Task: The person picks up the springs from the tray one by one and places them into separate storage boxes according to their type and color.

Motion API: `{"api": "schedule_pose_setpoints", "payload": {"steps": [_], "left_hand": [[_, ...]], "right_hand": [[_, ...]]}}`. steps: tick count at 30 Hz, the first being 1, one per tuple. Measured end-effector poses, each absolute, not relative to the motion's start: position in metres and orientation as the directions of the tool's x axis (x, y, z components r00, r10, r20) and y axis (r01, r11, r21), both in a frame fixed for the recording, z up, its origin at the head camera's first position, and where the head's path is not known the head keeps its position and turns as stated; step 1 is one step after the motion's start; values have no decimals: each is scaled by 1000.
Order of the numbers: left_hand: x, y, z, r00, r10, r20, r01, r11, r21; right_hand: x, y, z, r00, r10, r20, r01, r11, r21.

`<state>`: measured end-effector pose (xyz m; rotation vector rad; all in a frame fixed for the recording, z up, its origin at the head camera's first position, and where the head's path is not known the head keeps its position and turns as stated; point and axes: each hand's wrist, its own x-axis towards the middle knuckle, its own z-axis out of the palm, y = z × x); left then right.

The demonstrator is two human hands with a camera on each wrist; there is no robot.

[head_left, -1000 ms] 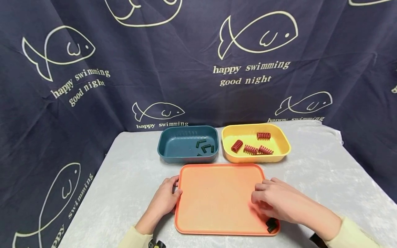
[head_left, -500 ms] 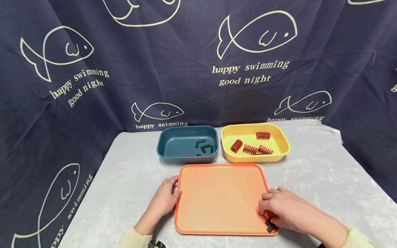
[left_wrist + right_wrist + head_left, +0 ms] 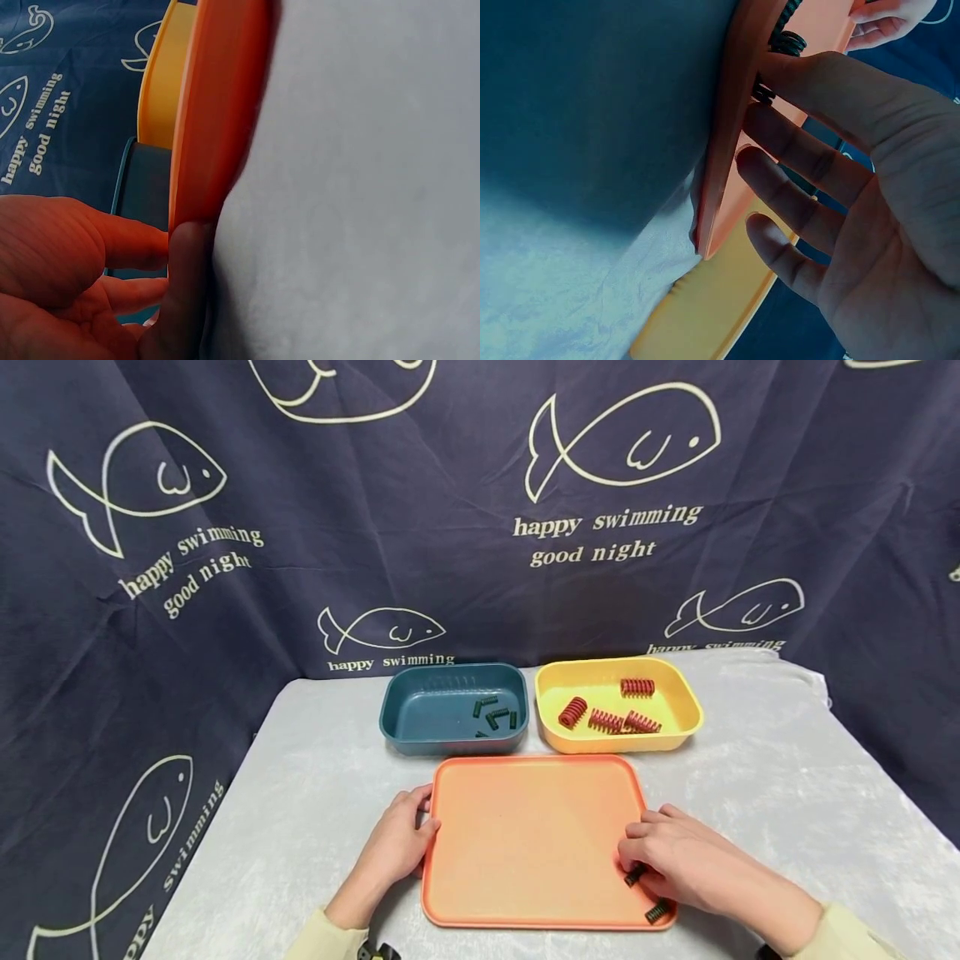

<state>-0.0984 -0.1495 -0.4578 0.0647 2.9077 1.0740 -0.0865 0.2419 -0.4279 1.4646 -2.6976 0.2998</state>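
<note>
My left hand (image 3: 397,837) holds the left edge of an orange tray (image 3: 536,839), its fingertips at the rim. The left wrist view shows a digit lying along the tray's outer side (image 3: 225,105). Over the tray's lower right part, my right hand (image 3: 678,860) pinches a small dark green coil spring (image 3: 635,875) between thumb and forefinger. Much of that spring hides behind the thumb in the right wrist view, while the other fingers are spread apart. A second dark green spring (image 3: 657,911) lies in the tray's lower right corner.
Behind the tray stands a dark blue bin (image 3: 420,747) with several small green springs (image 3: 497,714). Right beside it is a yellow bin (image 3: 600,747) with several larger red springs (image 3: 573,712). A navy fish-print cloth (image 3: 480,568) hangs behind the grey-covered table (image 3: 315,760).
The right hand first moved down and right to the two springs at the tray's corner, then back up and left, bringing one spring away from the other. The left hand stayed at the rim.
</note>
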Motion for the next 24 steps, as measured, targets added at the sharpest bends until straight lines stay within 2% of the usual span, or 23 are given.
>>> {"api": "schedule_pose_setpoints", "payload": {"steps": [9,24], "left_hand": [[-99,-150,-459,-998,54,-30,22,765,643],[-99,-151,-461,-998,54,-28,23,763,646]], "right_hand": [[-107,226,-419,-553,-803,222,-833,542,-113],[-167,185,-378,-632,-751,194,-771,635,-50]]}}
